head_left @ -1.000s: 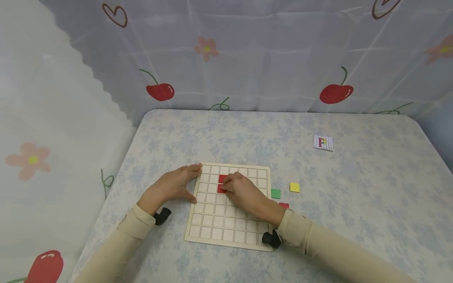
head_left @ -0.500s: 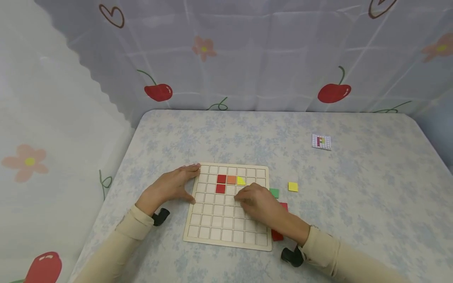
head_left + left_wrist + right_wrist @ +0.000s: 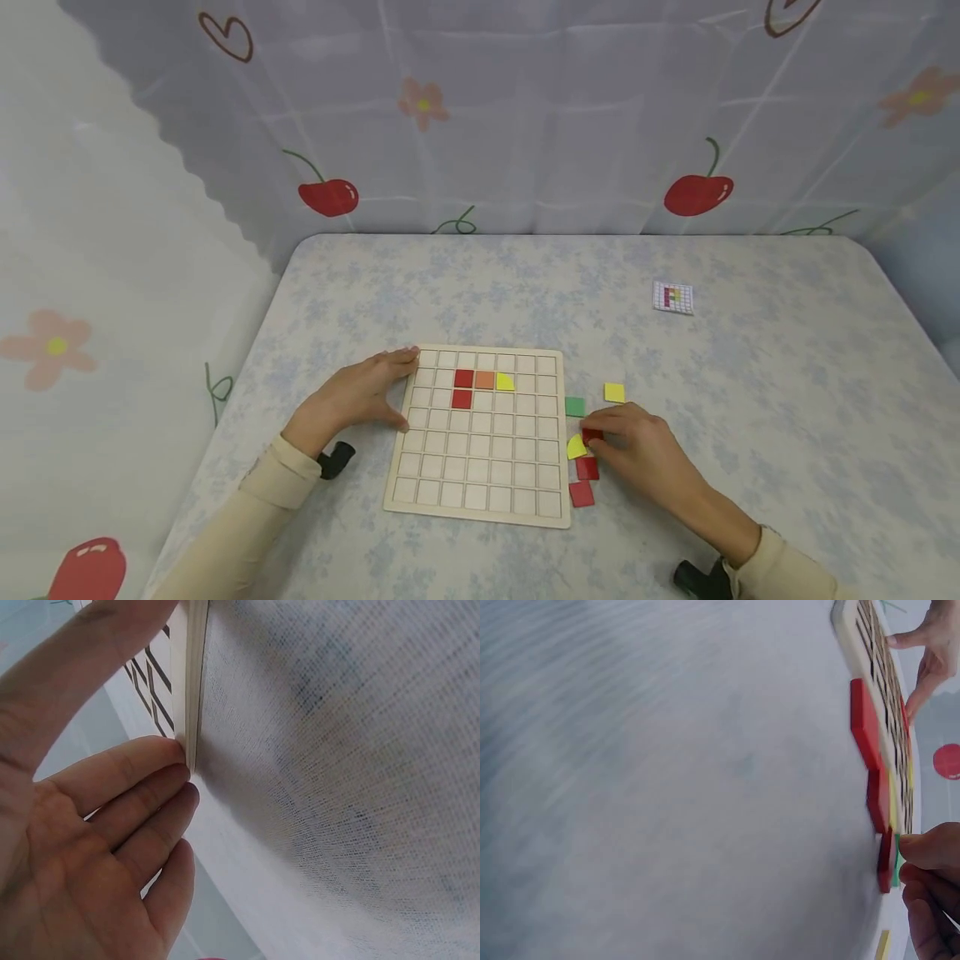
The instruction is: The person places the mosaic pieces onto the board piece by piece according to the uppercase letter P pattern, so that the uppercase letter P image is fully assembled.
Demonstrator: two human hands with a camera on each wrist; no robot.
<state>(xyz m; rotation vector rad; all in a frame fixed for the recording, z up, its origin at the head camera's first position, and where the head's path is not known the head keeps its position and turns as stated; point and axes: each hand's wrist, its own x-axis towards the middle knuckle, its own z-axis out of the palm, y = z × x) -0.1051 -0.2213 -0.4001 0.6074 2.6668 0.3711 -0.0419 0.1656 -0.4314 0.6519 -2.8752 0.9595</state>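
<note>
A square-celled wooden board [image 3: 480, 517] lies on the table. My left hand [image 3: 351, 398] rests at its left edge, fingertips and thumb touching the side; the left wrist view shows the fingers [image 3: 142, 799] nearly straight. Set in its cells are two red tiles [image 3: 464, 379], an orange tile [image 3: 484, 380] and a yellow quarter-round tile [image 3: 505, 382]. Right of the board, my right hand [image 3: 648, 450] pinches a loose red tile [image 3: 592, 436] between thumb and fingers. Close by lie a yellow quarter-round piece [image 3: 576, 447], two more red tiles [image 3: 587, 468] and a green tile [image 3: 574, 407].
A yellow square tile [image 3: 614, 392] lies just beyond the right hand. Farther back is a small card [image 3: 673, 297] printed with a coloured grid pattern. A patterned cloth covers the table [image 3: 787, 375], and a curtain [image 3: 525, 108] hangs behind it.
My right hand has left the lower red tile on the board and moved right to the loose tiles, where it pinches a red one. The left hand stays at the board's edge.
</note>
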